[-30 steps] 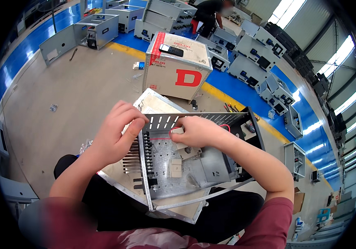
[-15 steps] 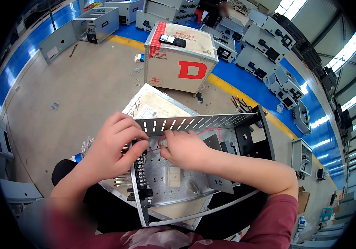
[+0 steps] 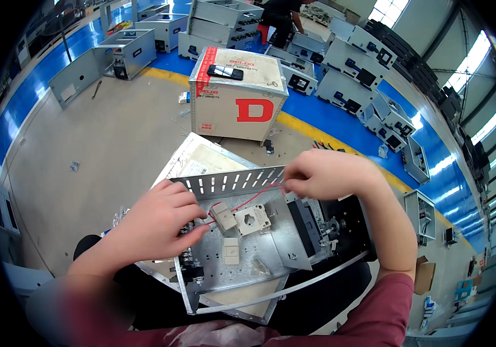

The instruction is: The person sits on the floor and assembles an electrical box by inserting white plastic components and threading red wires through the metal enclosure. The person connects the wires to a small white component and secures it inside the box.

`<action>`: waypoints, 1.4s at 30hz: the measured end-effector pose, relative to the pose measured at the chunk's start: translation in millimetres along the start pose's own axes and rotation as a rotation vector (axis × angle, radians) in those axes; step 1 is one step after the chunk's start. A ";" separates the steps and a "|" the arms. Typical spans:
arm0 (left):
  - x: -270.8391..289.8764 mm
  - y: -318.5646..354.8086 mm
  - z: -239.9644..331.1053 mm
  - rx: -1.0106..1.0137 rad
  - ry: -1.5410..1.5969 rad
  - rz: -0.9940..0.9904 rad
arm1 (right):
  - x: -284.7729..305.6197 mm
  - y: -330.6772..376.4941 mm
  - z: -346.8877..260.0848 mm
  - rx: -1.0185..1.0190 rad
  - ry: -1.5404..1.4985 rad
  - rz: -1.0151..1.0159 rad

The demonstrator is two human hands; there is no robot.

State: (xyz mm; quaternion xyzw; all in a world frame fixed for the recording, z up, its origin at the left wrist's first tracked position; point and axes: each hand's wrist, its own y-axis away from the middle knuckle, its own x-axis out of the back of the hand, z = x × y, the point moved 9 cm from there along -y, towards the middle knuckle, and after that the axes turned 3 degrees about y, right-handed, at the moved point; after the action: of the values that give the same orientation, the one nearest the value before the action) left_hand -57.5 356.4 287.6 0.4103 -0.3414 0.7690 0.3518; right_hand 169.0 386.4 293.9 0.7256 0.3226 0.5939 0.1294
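Note:
An open grey metal enclosure (image 3: 213, 277) lies across my lap, its slotted side wall away from me. My right hand (image 3: 331, 173) is above that wall's right part, thumb and fingertips pinched around a thin red wire (image 3: 253, 196). The wire runs left past a beige block (image 3: 223, 217) and a beige block with a central hole (image 3: 252, 220). Another small beige block (image 3: 231, 251) sits on the perforated floor. My left hand (image 3: 164, 217) is over the left end beside a black terminal strip (image 3: 190, 269), fingers bent, thumb apart from them; the fingertips seem empty.
A wooden crate (image 3: 230, 113) with a phone (image 3: 225, 72) on top stands ahead. A pale board (image 3: 201, 159) lies under the enclosure. Hand tools (image 3: 324, 146) lie beyond it. Stacked metal cabinets (image 3: 346, 81) line the blue floor, where another person (image 3: 282, 20) sits.
My right hand has moved right and up from the enclosure's middle, drawing the red wire with it and uncovering the beige blocks. My left hand has shifted slightly nearer me. The view has tilted a little.

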 end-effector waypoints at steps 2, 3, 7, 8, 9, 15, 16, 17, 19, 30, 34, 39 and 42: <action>-20.5 -18.6 11.2 -0.017 -0.161 -0.179 | -19.2 0.9 49.1 -0.228 -0.043 -0.173; -31.7 -27.8 13.1 -0.029 -0.246 -0.264 | -34.3 -7.6 69.5 -0.225 -0.065 -0.214; -106.8 -45.4 -18.9 0.063 -0.467 -0.705 | -92.9 -58.8 129.1 -0.132 -0.109 -0.222; -119.0 -42.2 -22.1 0.037 -0.496 -0.778 | -100.0 -65.0 128.4 -0.129 -0.117 -0.233; -130.2 -35.7 -26.4 0.010 -0.525 -0.850 | -104.0 -70.8 128.3 -0.128 -0.124 -0.243; -155.1 -30.4 -50.2 0.090 -0.583 -1.091 | -109.3 -91.4 125.7 -0.094 -0.151 -0.124; -152.5 -28.2 -47.7 0.049 -0.612 -1.071 | -108.7 -88.2 123.0 -0.090 -0.160 -0.126; -148.9 -29.8 -43.0 0.011 -0.640 -1.051 | -108.9 -85.9 122.4 -0.091 -0.142 -0.130; -151.4 -28.8 -43.2 0.058 -0.687 -1.189 | -108.6 -83.7 120.9 -0.084 -0.108 -0.141; -162.9 -23.8 -43.3 0.093 -0.960 -1.354 | -129.2 -94.5 132.5 -0.163 -0.104 -0.213; -159.9 -32.4 -44.3 0.112 -0.956 -1.305 | -110.0 -80.9 123.2 -0.161 -0.138 -0.190; -151.5 -38.9 -42.6 0.194 -0.850 -1.281 | -108.3 -77.8 124.4 -0.163 -0.115 -0.181; -147.4 -37.9 -44.9 0.238 -0.856 -1.200 | -102.4 -76.8 116.8 -0.185 -0.133 -0.229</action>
State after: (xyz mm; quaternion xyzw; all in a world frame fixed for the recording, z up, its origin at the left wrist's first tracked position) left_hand 17.5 374.1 148.9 0.8249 -0.0804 0.2495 0.5008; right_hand 246.4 403.7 139.9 0.7069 0.3378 0.5530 0.2836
